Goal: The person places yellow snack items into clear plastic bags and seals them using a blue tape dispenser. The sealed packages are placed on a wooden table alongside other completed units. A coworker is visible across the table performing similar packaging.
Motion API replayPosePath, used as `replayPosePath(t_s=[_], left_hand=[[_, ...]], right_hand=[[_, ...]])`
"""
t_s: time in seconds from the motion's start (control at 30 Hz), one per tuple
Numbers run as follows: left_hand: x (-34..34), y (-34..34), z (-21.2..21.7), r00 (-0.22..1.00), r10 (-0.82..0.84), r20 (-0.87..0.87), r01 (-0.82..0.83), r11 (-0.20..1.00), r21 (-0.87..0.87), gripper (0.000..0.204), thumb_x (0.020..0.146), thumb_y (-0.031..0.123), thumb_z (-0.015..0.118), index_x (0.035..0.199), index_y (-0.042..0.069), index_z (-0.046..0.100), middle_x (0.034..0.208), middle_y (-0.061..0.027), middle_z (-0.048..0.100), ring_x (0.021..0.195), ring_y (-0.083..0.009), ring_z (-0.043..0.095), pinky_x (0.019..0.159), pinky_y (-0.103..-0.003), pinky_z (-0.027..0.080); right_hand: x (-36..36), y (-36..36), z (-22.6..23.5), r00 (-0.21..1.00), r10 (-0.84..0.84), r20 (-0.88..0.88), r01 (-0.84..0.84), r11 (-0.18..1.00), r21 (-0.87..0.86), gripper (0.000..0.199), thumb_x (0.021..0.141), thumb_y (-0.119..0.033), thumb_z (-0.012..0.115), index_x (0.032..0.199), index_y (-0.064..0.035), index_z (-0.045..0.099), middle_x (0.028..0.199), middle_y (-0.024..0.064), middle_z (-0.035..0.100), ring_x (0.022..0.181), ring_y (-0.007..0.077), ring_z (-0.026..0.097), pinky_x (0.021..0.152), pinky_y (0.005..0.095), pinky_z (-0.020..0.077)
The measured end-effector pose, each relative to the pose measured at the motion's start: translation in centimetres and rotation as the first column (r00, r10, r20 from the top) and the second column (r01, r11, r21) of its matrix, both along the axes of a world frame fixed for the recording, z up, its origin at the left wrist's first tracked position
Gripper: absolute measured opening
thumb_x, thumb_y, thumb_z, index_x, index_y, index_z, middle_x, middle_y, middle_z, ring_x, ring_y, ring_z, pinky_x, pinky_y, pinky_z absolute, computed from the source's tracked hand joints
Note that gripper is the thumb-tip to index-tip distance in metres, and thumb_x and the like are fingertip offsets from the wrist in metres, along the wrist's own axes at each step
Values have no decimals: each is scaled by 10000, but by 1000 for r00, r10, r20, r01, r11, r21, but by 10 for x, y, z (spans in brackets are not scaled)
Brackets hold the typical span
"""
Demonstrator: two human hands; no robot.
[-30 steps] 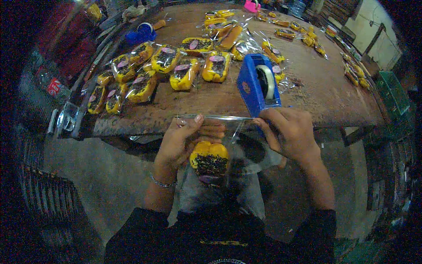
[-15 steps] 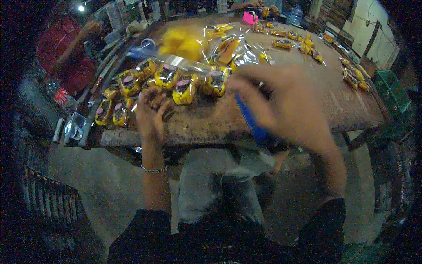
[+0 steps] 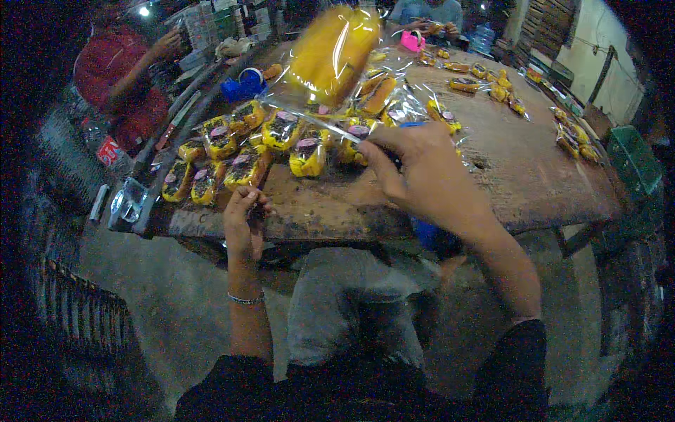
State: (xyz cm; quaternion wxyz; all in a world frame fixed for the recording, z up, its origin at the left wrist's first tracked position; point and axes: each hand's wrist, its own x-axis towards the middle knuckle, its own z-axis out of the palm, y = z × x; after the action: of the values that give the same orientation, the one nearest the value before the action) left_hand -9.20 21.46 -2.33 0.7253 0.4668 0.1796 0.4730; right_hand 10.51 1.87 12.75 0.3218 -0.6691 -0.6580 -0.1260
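Right hand (image 3: 432,169): your grip, clamped on the clear edge of the bagged bread (image 3: 334,56).
Bread position: yellow, raised on the far side of your fingers, above the tabletop (image 3: 337,204).
Left hand (image 3: 245,221): fingers curled at the near edge; you cannot tell whether they meet.
Packed breads (image 3: 307,158): clustered left.
Tape dispenser (image 3: 238,90): blue, far left.

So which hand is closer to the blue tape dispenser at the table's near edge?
The right hand: it is held over the tape dispenser, hiding much of it. The left hand is off to its left, by the near table edge.
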Motion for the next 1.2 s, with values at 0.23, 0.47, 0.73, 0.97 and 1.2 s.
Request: replayPosePath(t_s=[0.23, 0.47, 0.73, 0.97, 1.2], left_hand=[[31, -24, -15, 989, -144, -46, 143, 990, -10, 80, 880, 123, 510, 886, 43, 513, 722, -44, 518, 613, -149, 524, 584, -298, 496], [38, -90, -6, 938, -122, -324, 135, 991, 18, 119, 884, 154, 522, 914, 39, 517, 756, -53, 550, 662, -155, 552, 598, -288, 499], [74, -148, 33, 890, -435, 133, 434, 900, 37, 429, 970, 277, 422, 1287, -11, 410, 1266, -153, 502, 1165, -208, 482, 964, -368, 408], [61, -149, 59, 937, -316, -148, 312, 949, -53, 376, 985, 295, 406, 1170, -17, 506, 1024, -142, 635, 795, -160, 627, 665, -234, 483], [46, -134, 8, 944, -236, -230, 215, 970, -115, 325, 964, 283, 476, 1043, -20, 563, 694, -62, 603, 512, -74, 483, 487, -201, 394]], right_hand=[[3, -29, -7, 1000, -14, -21, 13, 997, -76, 155, 836, -154, 594, 846, -14, 660, 721, 177, 630, 656, 326, 618, 649, 386, 490], [12, -37, -11, 954, -286, -92, 285, 958, -21, 149, 854, -131, 567, 853, -1, 640, 710, 188, 614, 652, 341, 613, 623, 396, 476], [-15, -36, -47, 819, -90, -567, 87, 996, -32, 198, 930, -174, 494, 880, -13, 599, 620, 67, 561, 548, 135, 538, 525, 273, 415], [-55, -40, -107, -13, 87, -996, -289, 953, 87, 206, 951, -191, 442, 957, -36, 577, 757, 21, 583, 665, 118, 532, 588, 269, 415], [-80, -36, -158, 486, 115, -866, -35, 993, 112, 179, 930, -227, 499, 1018, -81, 557, 757, 27, 541, 577, 129, 491, 557, 253, 408]])
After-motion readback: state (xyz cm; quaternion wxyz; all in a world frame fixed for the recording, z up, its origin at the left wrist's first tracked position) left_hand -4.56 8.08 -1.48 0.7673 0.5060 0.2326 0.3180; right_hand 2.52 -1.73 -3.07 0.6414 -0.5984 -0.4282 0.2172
